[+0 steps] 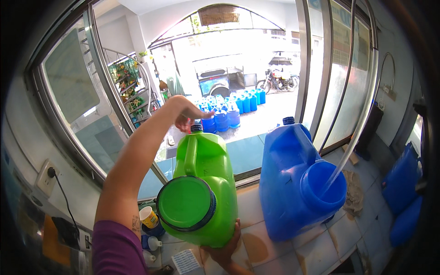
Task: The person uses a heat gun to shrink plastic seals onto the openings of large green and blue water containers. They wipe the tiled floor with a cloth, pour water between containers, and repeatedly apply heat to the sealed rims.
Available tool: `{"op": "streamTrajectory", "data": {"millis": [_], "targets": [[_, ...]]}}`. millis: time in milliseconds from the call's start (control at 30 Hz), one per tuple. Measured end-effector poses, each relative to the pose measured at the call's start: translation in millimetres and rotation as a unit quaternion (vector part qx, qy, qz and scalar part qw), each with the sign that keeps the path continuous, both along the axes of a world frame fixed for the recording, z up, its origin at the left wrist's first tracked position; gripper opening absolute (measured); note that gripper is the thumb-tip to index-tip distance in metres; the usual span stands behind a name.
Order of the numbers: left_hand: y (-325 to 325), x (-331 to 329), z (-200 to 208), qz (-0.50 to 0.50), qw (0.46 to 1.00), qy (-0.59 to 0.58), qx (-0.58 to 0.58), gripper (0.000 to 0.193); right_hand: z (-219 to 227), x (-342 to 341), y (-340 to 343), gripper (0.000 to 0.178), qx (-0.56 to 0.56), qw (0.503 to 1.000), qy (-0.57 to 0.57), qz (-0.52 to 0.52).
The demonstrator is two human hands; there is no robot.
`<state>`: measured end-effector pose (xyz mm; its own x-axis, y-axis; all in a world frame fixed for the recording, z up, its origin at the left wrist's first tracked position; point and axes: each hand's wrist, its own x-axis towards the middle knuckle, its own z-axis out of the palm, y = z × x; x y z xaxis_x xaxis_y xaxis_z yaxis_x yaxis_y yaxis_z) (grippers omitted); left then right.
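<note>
A green plastic jug (223, 160) with a moulded handle rises from the tiled counter, its wide green lid (187, 202) toward me. My left hand (189, 115) reaches across to the far end, just above the jug's small dark cap (196, 129); its fingers look apart, and contact with the cap is unclear. Low on the jug's near right side, my right hand (228, 250) grips it, fingers partly hidden. To the right stands a blue jug (286, 183) with its wide mouth uncovered. A clear tube (355, 137) runs down into that mouth.
Tiled counter (256, 238) with brown stains. A yellow-white cup (148, 217), small white caps and a printed paper (186, 261) lie at the left. A brown cloth (353, 192) lies right of the blue jug. Beyond the sliding window, several blue containers (222, 120) stand outside near a motorcycle (278, 82).
</note>
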<state>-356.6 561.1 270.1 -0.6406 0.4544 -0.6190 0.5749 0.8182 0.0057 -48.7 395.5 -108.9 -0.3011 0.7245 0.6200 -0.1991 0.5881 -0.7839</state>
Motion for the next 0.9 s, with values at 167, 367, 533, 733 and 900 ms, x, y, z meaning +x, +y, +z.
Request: {"op": "streamTrajectory", "data": {"millis": [167, 367, 533, 733, 900], "targets": [[13.0, 21.9, -39.3, -0.293, 0.900, 0.314, -0.077, 0.086, 1.9, -3.2, -0.1, 0.134, 0.001, 1.000, -0.005, -0.007], [-12.4, -45.2, -54.7, -0.293, 0.944, 0.066, 0.134, 0.062, 5.4, -3.9, 1.9, 0.133, 0.010, 1.000, 0.012, -0.014], [-16.4, -43.8, -41.1, -0.229, 0.965, -0.005, 0.125, 0.061, 8.5, -2.1, 3.7, 0.133, 0.034, 0.999, 0.005, -0.014], [44.3, 13.5, -44.4, -0.189, 0.938, 0.272, -0.104, 0.069, 2.6, -5.2, -0.1, 0.139, -0.007, 1.000, 0.003, -0.022], [18.3, -29.4, -55.8, -0.236, 0.959, 0.151, -0.031, 0.047, 0.8, -6.2, 1.6, 0.135, 0.002, 1.000, 0.027, -0.009]]}}
